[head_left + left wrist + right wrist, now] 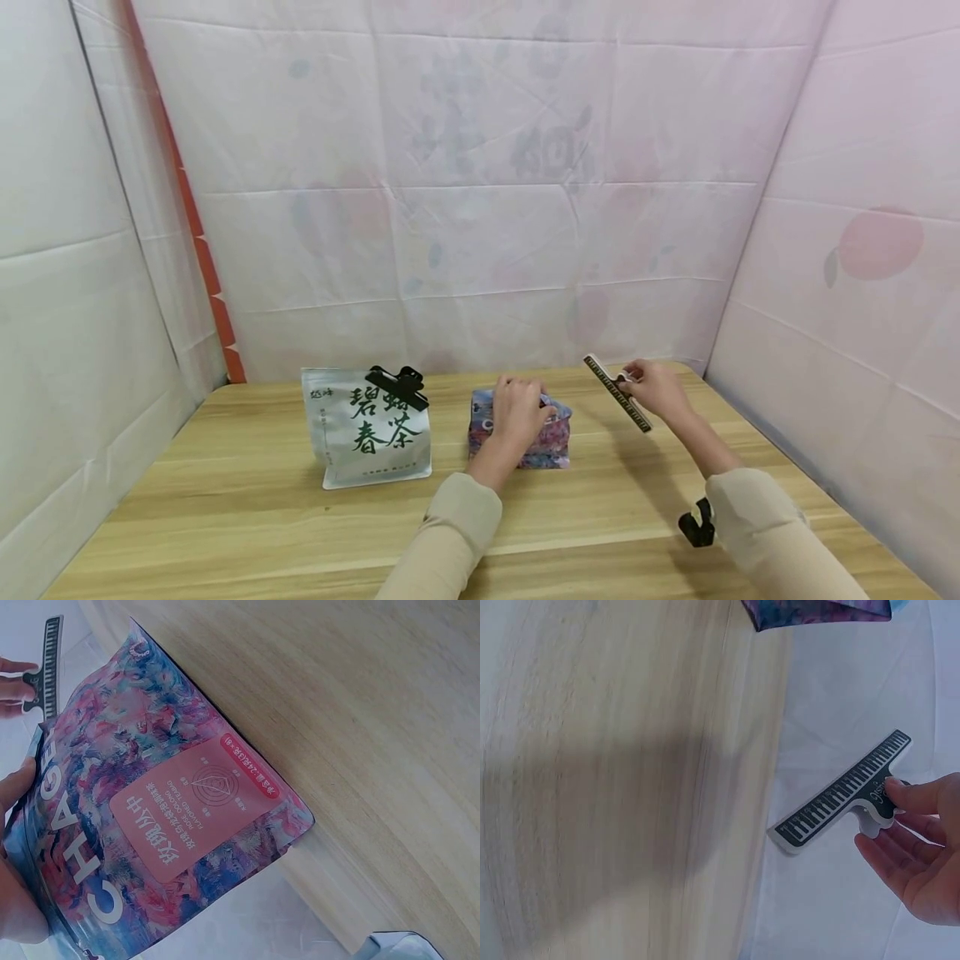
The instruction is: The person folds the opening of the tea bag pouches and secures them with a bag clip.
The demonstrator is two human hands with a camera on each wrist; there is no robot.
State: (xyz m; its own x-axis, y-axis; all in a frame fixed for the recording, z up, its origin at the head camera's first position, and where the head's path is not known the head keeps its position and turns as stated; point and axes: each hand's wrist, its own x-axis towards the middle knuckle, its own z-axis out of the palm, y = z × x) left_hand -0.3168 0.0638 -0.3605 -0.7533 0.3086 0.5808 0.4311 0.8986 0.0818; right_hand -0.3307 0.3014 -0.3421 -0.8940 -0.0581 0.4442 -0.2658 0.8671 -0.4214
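Observation:
My left hand [517, 408] pinches the top edge of a colourful tea pouch [551, 442], blue and pink, standing on the table. In the left wrist view the pouch [172, 787] shows a pink label and white letters, with thumb and fingers at its upper edge. To the right, my right hand [656, 389] holds a long clip [618, 393] in the air by its handle. The right wrist view shows the clip's [844, 791] black-and-white piano-key pattern, the thumb on one handle tab and fingers behind the other.
A pale tea bag [367, 458] with green characters stands to the left, a black clip [397, 386] on its upper right corner. A black curved object [697, 525] is beside my right sleeve. White cloth walls [480, 208] stand around the wooden table [247, 500].

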